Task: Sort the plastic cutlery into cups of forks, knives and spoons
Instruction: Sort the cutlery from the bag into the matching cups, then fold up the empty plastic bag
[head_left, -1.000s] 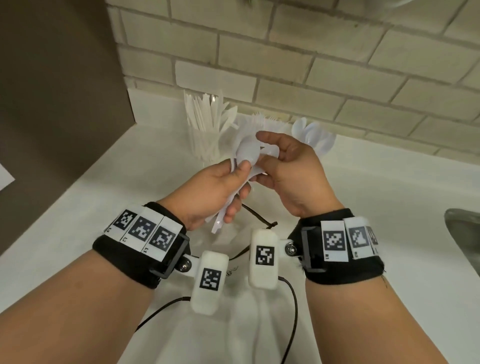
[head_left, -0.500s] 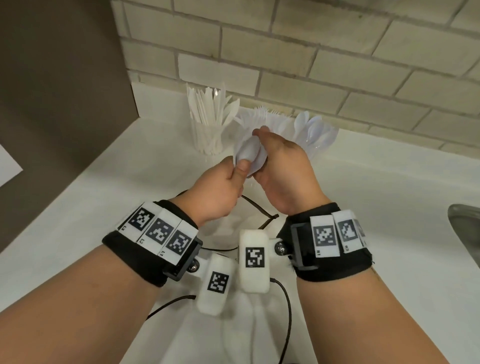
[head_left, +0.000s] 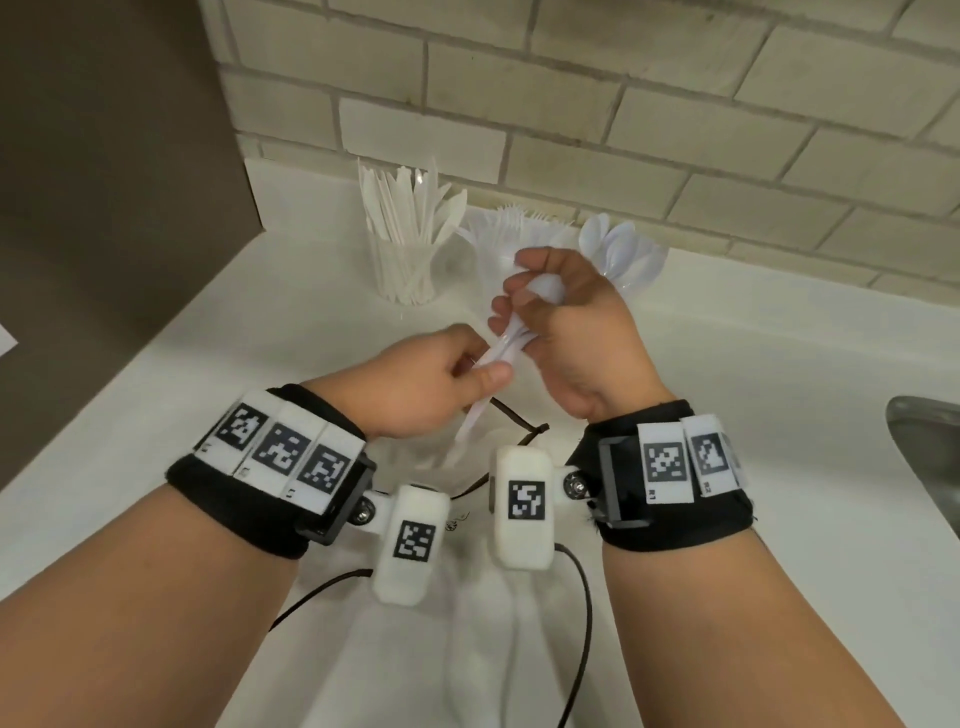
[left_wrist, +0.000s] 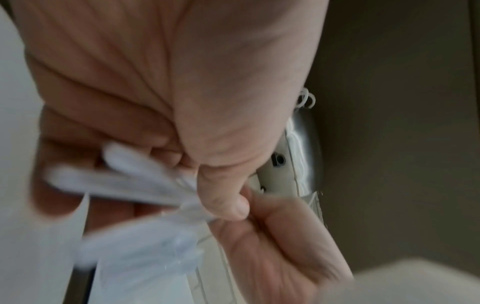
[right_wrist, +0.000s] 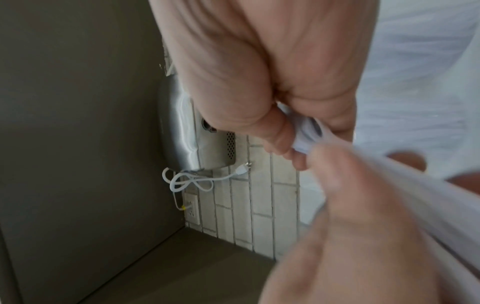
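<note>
My hands share a bundle of white plastic spoons (head_left: 506, 345) above the white counter (head_left: 260, 322). My left hand (head_left: 483, 371) pinches the handles between thumb and fingers. My right hand (head_left: 524, 296) curls round the bowl ends. The left wrist view shows the spoons (left_wrist: 124, 181) blurred under the thumb of my left hand (left_wrist: 223, 205). In the right wrist view my right hand (right_wrist: 293, 148) pinches a spoon (right_wrist: 309, 131). Against the wall stand a clear cup of knives (head_left: 405, 249), a cup of forks (head_left: 511, 226) and a cup of spoons (head_left: 626, 252), the last partly hidden by my right hand.
A brown cabinet side (head_left: 104, 208) closes off the left. A steel sink rim (head_left: 924, 467) lies at the right edge. Dark cables (head_left: 519, 431) run over the counter under my wrists. A steel appliance with a white cord (right_wrist: 187, 144) hangs on the brick wall.
My left hand has slid down from the spoon bowls to the handles and moved toward me. My right hand has taken hold of the bowl ends, so the hands stand further apart.
</note>
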